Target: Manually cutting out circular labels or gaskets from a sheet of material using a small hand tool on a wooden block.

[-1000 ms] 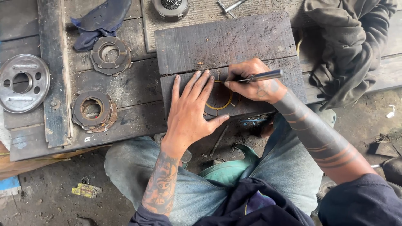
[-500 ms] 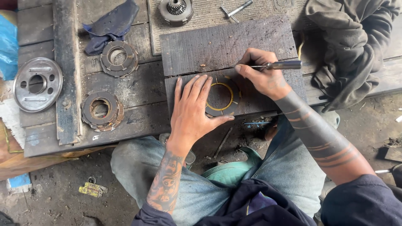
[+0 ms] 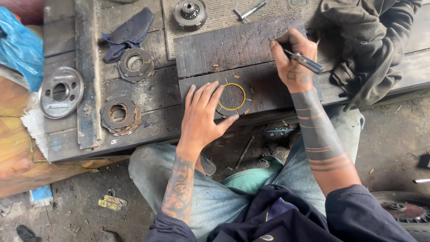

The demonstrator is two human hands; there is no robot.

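A dark friction ring with a yellow inner edge (image 3: 236, 96) lies flat on a dark wooden board (image 3: 233, 42). My left hand (image 3: 204, 115) rests flat on the board, its fingers spread and touching the ring's left side. My right hand (image 3: 293, 56) is lifted to the right of the ring and grips a thin metal scraper tool (image 3: 304, 62) with its tip pointing down to the right.
Two stacks of clutch plates (image 3: 135, 64) (image 3: 119, 114) sit on the wooden bench, with a silver pressure plate (image 3: 61, 92) at the left. A gear hub (image 3: 190, 13), a bolt (image 3: 250, 10), a dark rag (image 3: 127, 33) and a grey cloth (image 3: 371, 45) lie at the back.
My right hand has lifted off the ring and moved up and right with the tool. The whole ring now shows. My left hand stays flat beside it.
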